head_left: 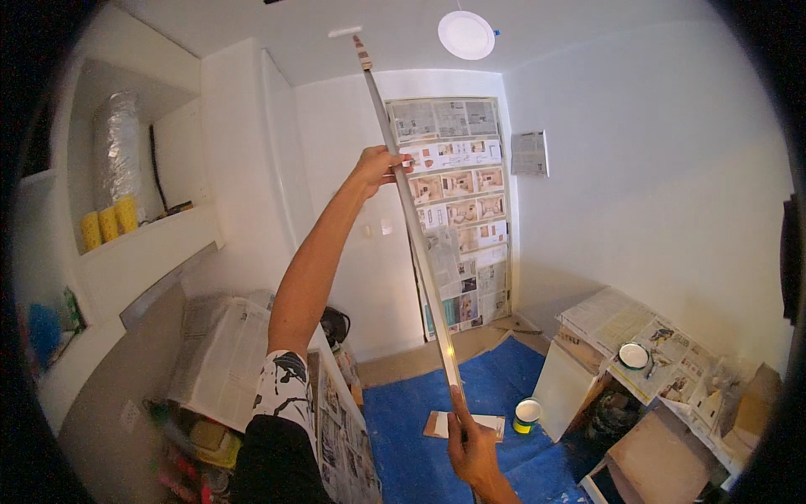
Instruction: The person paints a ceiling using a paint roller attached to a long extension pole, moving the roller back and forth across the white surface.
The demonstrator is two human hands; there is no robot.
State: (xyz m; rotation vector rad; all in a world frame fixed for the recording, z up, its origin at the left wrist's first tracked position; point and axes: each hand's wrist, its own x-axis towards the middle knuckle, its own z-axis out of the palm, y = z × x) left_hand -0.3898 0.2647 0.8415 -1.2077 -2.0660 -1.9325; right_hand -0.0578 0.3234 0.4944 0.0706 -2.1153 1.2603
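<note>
A long pale pole (424, 260) slants up from the lower middle toward the ceiling. My left hand (376, 170) is wrapped around its upper part, the arm stretched out. Lower down, my right hand (472, 449) grips the same pole. A brown-and-pale striped piece (363, 55) forms the pole's upper end, and close to it a white paint roller (345, 32) shows against the ceiling (395, 42). Whether the roller presses on the ceiling, I cannot tell.
A round light (466, 34) hangs at the ceiling. Newspaper covers the door (470, 263). On the blue floor sheet (395, 420) stand an open paint can (526, 415) and a white-topped board (485, 424). Papered furniture (579, 323) stands right; yellow rolls (109, 223) sit on a left shelf.
</note>
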